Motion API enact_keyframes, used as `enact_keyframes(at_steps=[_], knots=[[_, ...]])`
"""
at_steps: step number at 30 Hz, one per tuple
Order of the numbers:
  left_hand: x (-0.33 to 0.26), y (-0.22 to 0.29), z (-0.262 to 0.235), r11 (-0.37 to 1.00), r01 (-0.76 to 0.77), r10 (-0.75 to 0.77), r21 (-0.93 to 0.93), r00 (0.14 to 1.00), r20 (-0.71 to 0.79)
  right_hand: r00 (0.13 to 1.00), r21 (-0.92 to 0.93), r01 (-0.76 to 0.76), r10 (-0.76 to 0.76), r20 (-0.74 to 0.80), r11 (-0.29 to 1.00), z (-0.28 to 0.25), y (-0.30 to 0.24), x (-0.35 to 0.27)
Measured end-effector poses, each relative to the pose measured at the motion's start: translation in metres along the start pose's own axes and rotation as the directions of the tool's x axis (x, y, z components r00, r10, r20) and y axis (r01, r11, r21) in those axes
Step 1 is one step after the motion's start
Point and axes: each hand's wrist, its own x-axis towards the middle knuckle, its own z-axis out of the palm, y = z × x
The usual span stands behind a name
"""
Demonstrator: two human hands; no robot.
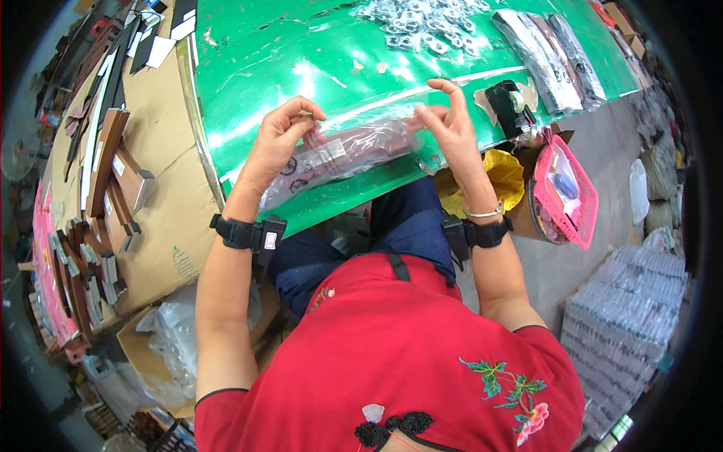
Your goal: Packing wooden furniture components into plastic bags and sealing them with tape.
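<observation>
A clear plastic bag point(343, 154) with a rolled brown belt inside lies across the near edge of the green table point(263, 68). My left hand point(282, 139) pinches the bag's left end between thumb and fingers. At the bag's right end, my right hand point(448, 124) holds the plastic, index finger raised. Both wrists wear black straps.
A pile of metal buckles point(422, 26) and several bagged belts point(546, 49) lie at the table's far side, with a tape dispenser point(510, 105) near the right edge. Brown belts point(105, 196) cover cardboard on the left. A pink basket point(568, 192) and stacked packs point(625, 324) stand right.
</observation>
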Motion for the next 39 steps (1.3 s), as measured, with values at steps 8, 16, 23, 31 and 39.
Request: enact_keyframes(at_steps=[8, 16, 23, 31, 39], knots=[[-0.003, -0.018, 0.006, 0.999, -0.038, 0.038, 0.007, 0.998, -0.058, 0.998, 0.061, -0.032, 0.029, 0.057, 0.998, 0.000, 0.005, -0.016], [-0.007, -0.003, 0.015, 1.000, -0.010, 0.012, 0.026, 0.997, -0.080, 0.991, 0.022, 0.087, -0.088, 0.097, 0.996, -0.010, 0.004, -0.013], [-0.008, 0.007, 0.017, 0.909, -0.187, 0.195, 0.373, 0.981, 0.017, 0.989, -0.121, 0.082, -0.066, 0.135, 0.989, -0.009, -0.005, -0.019], [-0.011, 0.020, 0.019, 0.647, -0.357, 0.332, 0.674, 0.927, 0.173, 0.904, -0.570, 0.425, -0.361, 0.229, 0.703, -0.007, -0.011, -0.036], [-0.010, 0.014, 0.017, 0.735, -0.334, 0.282, 0.590, 0.942, 0.182, 0.799, -0.630, 0.537, -0.578, 0.166, 0.561, -0.005, -0.006, -0.041]])
